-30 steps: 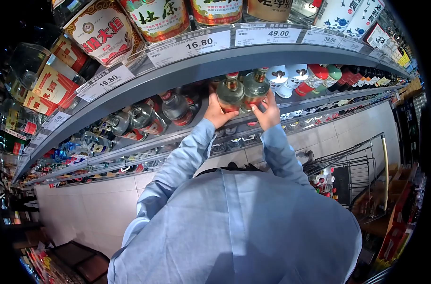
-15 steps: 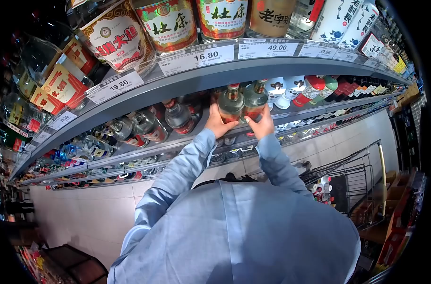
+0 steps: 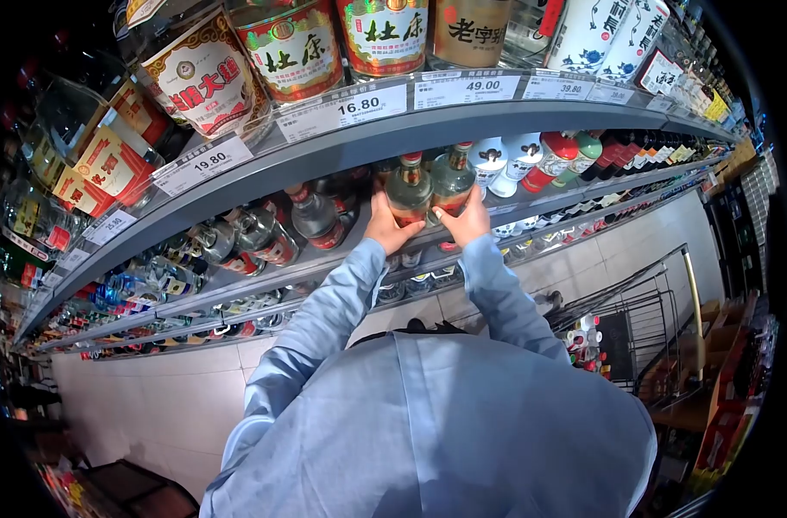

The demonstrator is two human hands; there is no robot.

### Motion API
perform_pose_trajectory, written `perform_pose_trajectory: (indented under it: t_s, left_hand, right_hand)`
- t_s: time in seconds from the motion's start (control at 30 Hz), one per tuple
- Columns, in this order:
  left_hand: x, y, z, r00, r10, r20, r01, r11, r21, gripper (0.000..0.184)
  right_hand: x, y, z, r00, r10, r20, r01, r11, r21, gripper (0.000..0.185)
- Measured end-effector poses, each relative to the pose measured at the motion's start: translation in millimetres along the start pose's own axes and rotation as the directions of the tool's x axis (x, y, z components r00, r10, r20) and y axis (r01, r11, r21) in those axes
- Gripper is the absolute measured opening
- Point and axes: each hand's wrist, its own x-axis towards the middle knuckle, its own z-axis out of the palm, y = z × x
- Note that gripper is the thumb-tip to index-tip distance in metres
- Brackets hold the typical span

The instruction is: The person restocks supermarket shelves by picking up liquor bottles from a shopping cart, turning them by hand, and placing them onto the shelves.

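Two clear glass liquor bottles stand side by side at the front of the second shelf. Around the left liquor bottle (image 3: 408, 183) my left hand (image 3: 391, 223) is wrapped, thumb across its front and fingers on its far side. My right hand (image 3: 465, 216) grips the right liquor bottle (image 3: 453, 175), with its thumb over the lower label. Both bottles are upright and nearly touching; my hands hide parts of their labels. Left of them stands another clear bottle (image 3: 314, 216) with a red label. White bottles (image 3: 488, 162) with a dark animal-head mark stand to the right.
The upper shelf edge (image 3: 324, 129) with price tags overhangs my hands. Large labelled bottles (image 3: 290, 53) stand on it. Lower shelves hold more bottles. A wire shopping cart (image 3: 644, 332) with bottles in it stands on the tiled floor at right.
The view has shifted slightly, so shelves and hands appear a little further left. Both hands keep their hold on the two bottles, which show little movement against the shelf.
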Motion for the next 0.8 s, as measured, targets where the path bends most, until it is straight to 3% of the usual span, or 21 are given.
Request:
perform_pose_trajectory:
  t_s: [0.13,0.23,0.37,0.43,0.47,0.53,0.6,0.67,0.73,0.8]
  left_hand:
    - [1,-7,1,1.0,0.0,0.011,0.0,1.0,-0.005,0.087]
    - [3,-10,-5,0.992,-0.043,0.121,0.044,0.999,-0.012,0.108]
    - [-7,8,-17,0.997,-0.071,0.03,0.07,0.997,0.022,0.109]
    - [-18,7,-18,0.996,-0.086,-0.029,0.086,0.996,0.012,0.106]
    - [-26,6,-19,0.994,-0.096,-0.042,0.095,0.995,-0.038,0.102]
    - [-43,22,-27,0.991,-0.12,-0.063,0.111,0.984,-0.139,0.094]
    - [-59,30,-31,0.99,-0.08,-0.116,0.055,0.977,-0.206,0.065]
    - [-72,31,-32,0.992,-0.129,0.005,0.123,0.933,-0.338,0.047]
    - [-85,35,-26,0.992,-0.122,0.028,0.119,0.853,-0.508,0.028]
    - [-99,31,-20,0.988,-0.081,0.13,0.132,0.881,-0.455,0.018]
  right_hand:
    - [0,4,4,0.998,-0.062,-0.029,0.063,0.998,0.025,0.071]
    - [-4,4,4,0.996,-0.088,-0.027,0.089,0.996,0.013,0.075]
    - [-21,17,9,0.978,-0.137,-0.158,0.123,0.988,-0.097,0.08]
    - [-36,28,3,0.977,-0.143,-0.16,0.143,0.99,-0.012,0.078]
    - [-45,33,1,0.976,-0.145,-0.162,0.152,0.988,0.03,0.077]
    - [-68,26,-13,0.98,-0.102,-0.169,0.119,0.989,0.092,0.053]
    - [-87,40,-23,0.993,-0.038,-0.114,0.052,0.992,0.118,0.031]
    - [-107,42,-36,0.99,0.119,-0.079,-0.099,0.97,0.222,0.015]
    - [-122,64,-44,0.981,0.178,-0.081,-0.152,0.954,0.258,0.011]
    - [-138,67,-56,0.984,0.153,-0.096,-0.134,0.975,0.179,0.012]
